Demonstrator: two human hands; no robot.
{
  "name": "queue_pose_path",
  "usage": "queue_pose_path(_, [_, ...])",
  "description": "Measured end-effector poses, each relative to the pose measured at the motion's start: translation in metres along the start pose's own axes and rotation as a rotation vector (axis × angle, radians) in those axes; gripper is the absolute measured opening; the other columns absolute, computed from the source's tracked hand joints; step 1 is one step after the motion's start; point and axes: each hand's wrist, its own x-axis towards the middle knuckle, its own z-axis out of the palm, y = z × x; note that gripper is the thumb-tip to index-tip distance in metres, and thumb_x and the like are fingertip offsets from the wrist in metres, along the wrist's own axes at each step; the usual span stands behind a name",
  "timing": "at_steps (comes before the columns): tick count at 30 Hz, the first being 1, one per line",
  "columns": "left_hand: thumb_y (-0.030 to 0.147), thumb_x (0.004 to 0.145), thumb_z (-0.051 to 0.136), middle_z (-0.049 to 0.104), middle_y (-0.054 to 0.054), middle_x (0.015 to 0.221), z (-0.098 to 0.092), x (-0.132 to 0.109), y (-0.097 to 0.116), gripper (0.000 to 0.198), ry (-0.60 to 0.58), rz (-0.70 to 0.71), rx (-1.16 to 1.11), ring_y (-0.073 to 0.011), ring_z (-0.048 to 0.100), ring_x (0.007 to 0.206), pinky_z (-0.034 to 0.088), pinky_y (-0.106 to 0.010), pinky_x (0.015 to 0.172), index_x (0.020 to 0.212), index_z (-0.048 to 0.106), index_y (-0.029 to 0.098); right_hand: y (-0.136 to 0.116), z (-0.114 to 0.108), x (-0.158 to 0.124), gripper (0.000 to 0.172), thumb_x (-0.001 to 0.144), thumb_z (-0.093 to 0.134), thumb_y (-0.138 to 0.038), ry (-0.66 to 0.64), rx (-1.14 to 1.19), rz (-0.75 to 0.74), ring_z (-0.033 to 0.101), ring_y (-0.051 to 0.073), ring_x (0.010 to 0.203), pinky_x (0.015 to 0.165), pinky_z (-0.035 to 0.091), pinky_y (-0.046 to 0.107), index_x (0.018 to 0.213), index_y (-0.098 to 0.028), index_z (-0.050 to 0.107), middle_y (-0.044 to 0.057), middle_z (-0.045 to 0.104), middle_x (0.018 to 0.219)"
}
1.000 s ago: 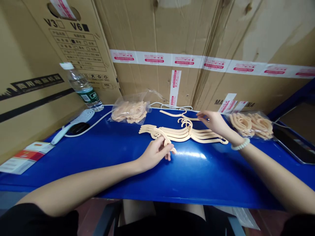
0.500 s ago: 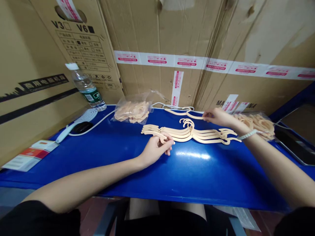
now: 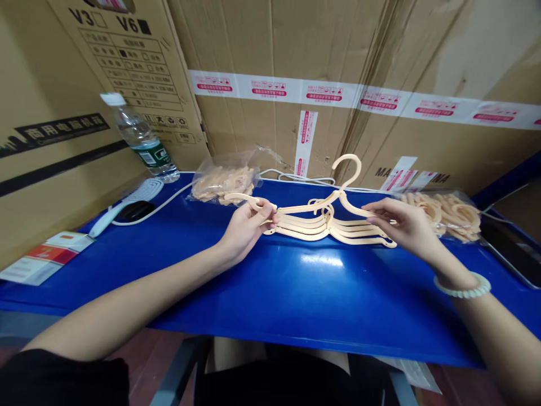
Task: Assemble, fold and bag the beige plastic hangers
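Note:
A cream plastic clothes hanger (image 3: pixel 347 194) is raised over the table, its hook pointing up. The thumb and fingers of my right hand (image 3: pixel 401 225) pinch the end of its right arm. My left hand (image 3: pixel 249 225) grips a small curved hanger end piece (image 3: pixel 240 197), close against the tip of the hanger's left arm; whether the two are joined I cannot tell, as the fingers cover that spot. Just behind and below the raised hanger, a row of similar hangers (image 3: pixel 306 230) lies stacked on the blue table (image 3: pixel 270 293), partly hidden by my hands.
Clear bags of cream plastic parts lie at the back left (image 3: pixel 224 181) and right (image 3: pixel 454 217). A water bottle (image 3: pixel 146 144), hairbrush (image 3: pixel 122 206), black mouse (image 3: pixel 135 211) and card box (image 3: pixel 46 256) stand left. A phone (image 3: pixel 511 251) lies right. Cardboard (image 3: pixel 262 129) walls the back; a white cable (image 3: pixel 169 210) crosses.
My right hand has lifted the hanger from the back of the table and brought it forward. My left hand, with the end piece, has moved left and up to the hanger's left arm.

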Motion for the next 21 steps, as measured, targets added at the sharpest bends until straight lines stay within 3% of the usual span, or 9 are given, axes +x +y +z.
queue_pose_path(5, [0.019,0.079,0.08,0.061,-0.005,0.094,0.0025,-0.0011,0.0048,0.017,0.031,-0.102,-0.039,-0.0134,0.059,0.081,0.051,-0.024,0.065,0.084,0.065,0.013,0.0004,-0.0032,-0.0013,0.019,0.093,0.065,-0.038,-0.057,0.059,-0.006,0.068,0.021,0.08,0.071,0.056,0.033,0.101,-0.022,0.069,0.006,0.072,0.091])
queue_pose_path(9, [0.014,0.078,0.077,0.06,-0.005,0.102,0.0045,-0.0023,0.0084,0.017,0.04,-0.124,-0.065,-0.0136,0.058,0.08,0.051,-0.025,0.065,0.077,0.06,0.013,-0.0011,-0.0049,-0.0024,0.02,0.091,0.067,-0.039,-0.07,0.091,-0.008,0.067,0.021,0.08,0.072,0.055,0.032,0.098,-0.02,0.068,0.007,0.071,0.09])
queue_pose_path(15, [0.018,0.076,0.079,0.064,-0.006,0.099,0.0026,-0.0041,0.0074,0.022,-0.076,-0.176,-0.068,-0.0156,0.063,0.076,0.052,-0.028,0.068,0.075,0.057,0.014,-0.0033,-0.0058,-0.0018,0.016,0.092,0.068,-0.034,-0.048,0.115,-0.048,0.065,0.019,0.078,0.069,0.053,0.029,0.097,-0.019,0.068,0.006,0.068,0.089])
queue_pose_path(21, [0.016,0.078,0.077,0.065,-0.004,0.091,-0.0008,-0.0037,0.0061,0.019,-0.089,-0.196,-0.106,-0.0148,0.064,0.073,0.054,-0.029,0.07,0.076,0.059,0.014,-0.0037,-0.0063,-0.0021,0.013,0.091,0.069,-0.032,-0.047,0.135,-0.04,0.066,0.019,0.078,0.069,0.053,0.03,0.097,-0.021,0.068,0.005,0.069,0.089])
